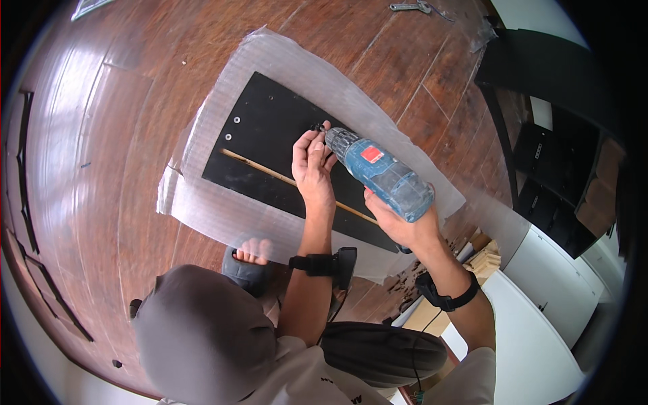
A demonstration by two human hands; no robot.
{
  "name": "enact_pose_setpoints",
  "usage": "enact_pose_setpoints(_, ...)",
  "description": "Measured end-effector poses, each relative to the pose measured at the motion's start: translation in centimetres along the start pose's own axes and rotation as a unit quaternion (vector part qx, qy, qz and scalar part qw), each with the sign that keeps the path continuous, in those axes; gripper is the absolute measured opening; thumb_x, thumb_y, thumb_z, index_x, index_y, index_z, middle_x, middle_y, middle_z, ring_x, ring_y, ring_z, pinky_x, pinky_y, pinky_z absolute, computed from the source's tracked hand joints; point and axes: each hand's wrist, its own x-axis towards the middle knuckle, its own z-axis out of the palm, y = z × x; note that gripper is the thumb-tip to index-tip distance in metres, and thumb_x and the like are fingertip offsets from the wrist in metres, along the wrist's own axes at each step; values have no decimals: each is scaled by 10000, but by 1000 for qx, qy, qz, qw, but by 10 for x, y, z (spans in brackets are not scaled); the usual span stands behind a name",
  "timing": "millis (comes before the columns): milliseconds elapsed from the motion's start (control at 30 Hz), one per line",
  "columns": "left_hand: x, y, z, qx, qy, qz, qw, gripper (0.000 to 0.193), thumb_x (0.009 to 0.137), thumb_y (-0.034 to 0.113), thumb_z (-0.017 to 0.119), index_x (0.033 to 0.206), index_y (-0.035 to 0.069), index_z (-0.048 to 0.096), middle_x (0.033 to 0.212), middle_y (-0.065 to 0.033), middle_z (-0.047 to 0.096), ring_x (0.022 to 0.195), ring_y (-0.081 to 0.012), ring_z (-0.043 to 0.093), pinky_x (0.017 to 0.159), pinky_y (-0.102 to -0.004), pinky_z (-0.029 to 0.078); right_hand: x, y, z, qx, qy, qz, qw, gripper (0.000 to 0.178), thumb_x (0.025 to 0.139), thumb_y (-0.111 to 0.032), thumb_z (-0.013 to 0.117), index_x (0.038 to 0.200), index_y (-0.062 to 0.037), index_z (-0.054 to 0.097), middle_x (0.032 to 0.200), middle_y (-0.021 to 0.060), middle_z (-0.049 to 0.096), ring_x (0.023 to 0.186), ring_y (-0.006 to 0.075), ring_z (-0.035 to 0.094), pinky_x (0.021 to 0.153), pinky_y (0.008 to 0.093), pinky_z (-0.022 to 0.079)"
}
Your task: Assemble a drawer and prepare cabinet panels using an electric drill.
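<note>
Although it is partly covered by the forearms, a rectangular black panel [266, 138] can be seen lying flat on a white, slightly wrinkled foam sheet [189, 202]; its dark face is crossed lengthwise by a narrow wood-coloured line, and two pale round fittings [237, 120] are set near one end. Above the panel, a drill [385, 175], blue and dark grey, scuffed, marked with a red label, is gripped by the right hand [408, 229], fingers wrapped round its handle. At its tip, a small dark piece [315, 127] is pinched by the fingers of the left hand [314, 165]; exact shape too small to tell. Brown wooden floor [135, 202] is spread underneath, glossy at left. At right, black furniture [547, 67] is seen, white boards [560, 290] nearer. A metal wrench [410, 7] is left on the floor, top edge of view.
</note>
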Motion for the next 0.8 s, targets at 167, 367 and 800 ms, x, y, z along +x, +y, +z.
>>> enact_pose_setpoints(167, 1, -2, -5, -16, -1, 7, 1000, 256, 932, 114, 508, 1152, -16, 495, 1215, -203, 582, 985, -206, 625, 878, -312, 509, -5, -3, -1, -31, -12, -51, 998, 261, 718, -186, 730, 912, -39, 635, 814, 142, 676, 726, 285, 683, 650, 361, 533)
enact_pose_setpoints(367, 0, -4, -9, -33, -26, -9, 999, 212, 952, 120, 501, 1133, 10, 509, 1229, -184, 585, 788, -47, 544, 759, -190, 465, -11, -2, 3, 25, 15, -63, 998, 482, 680, -97, 753, 1107, 44, 578, 853, 178, 679, 784, 289, 700, 675, 309, 544)
enact_pose_setpoints(800, 4, -1, -9, -31, -18, -25, 999, 284, 925, 129, 507, 1158, -30, 479, 1236, -202, 564, 1010, -287, 621, 864, -369, 525, -2, -6, -1, 2, -10, -40, 999, 468, 666, -138, 774, 1063, 26, 588, 828, 179, 673, 762, 339, 679, 660, 338, 543)
